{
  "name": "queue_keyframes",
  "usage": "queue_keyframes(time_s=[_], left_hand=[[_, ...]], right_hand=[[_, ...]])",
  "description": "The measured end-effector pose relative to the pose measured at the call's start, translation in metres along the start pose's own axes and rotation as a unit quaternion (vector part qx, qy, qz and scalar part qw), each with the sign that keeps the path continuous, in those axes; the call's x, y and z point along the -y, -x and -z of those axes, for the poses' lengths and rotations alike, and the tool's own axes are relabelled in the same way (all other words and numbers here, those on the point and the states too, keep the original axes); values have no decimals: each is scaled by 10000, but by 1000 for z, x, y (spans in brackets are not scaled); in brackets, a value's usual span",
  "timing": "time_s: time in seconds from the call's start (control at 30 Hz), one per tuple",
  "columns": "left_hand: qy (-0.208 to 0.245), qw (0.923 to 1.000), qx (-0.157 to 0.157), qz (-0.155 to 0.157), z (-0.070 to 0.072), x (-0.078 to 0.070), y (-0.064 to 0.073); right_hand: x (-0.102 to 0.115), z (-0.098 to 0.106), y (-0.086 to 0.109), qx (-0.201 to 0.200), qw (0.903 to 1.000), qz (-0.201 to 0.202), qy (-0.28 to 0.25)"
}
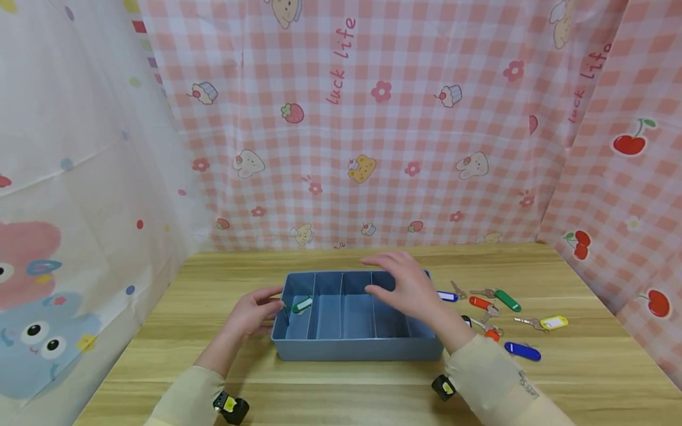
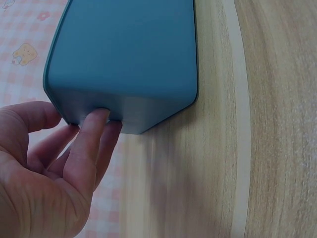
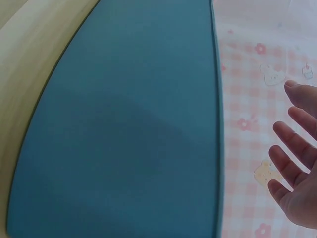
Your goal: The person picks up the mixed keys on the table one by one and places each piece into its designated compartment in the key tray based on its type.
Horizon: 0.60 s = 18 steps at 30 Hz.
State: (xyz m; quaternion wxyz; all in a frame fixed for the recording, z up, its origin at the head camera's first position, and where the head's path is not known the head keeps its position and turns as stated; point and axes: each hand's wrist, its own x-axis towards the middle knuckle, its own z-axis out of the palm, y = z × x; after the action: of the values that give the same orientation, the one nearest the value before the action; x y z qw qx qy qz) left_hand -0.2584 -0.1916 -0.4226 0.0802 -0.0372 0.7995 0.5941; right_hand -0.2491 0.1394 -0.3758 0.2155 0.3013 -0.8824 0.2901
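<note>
A blue-grey divided box [image 1: 359, 349] lies lengthwise on the table, its walls upright. In its leftmost compartment is a green key tag [image 1: 302, 305] with a white label. My left hand [image 1: 254, 310] is at the box's left end. In the left wrist view its fairly straight fingertips [image 2: 96, 121] touch the end wall, with the thumb right at the rim. Over the right compartments hovers my right hand [image 1: 407, 290], thumb and fingers spread, holding nothing. It covers part of the compartments below. The right wrist view shows those fingers [image 3: 294, 144] loosely extended beyond the box's rim.
Right of the box lie several tagged keys: a green tag [image 1: 508, 300], a red tag [image 1: 479, 302], a yellow tag [image 1: 554, 322] and a blue tag [image 1: 523, 351] among them. Another blue tag [image 1: 447, 296] sits close to the box. A checkered cloth [image 1: 319, 148] hangs behind the table.
</note>
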Motion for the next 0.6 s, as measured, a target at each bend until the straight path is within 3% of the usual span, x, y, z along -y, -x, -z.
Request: queue_keyframes(time_s=[0.6], left_hand=[[-10, 10000, 44, 51, 1, -2, 1]], right_hand=[[-36, 23, 25, -151, 9998, -46, -120]])
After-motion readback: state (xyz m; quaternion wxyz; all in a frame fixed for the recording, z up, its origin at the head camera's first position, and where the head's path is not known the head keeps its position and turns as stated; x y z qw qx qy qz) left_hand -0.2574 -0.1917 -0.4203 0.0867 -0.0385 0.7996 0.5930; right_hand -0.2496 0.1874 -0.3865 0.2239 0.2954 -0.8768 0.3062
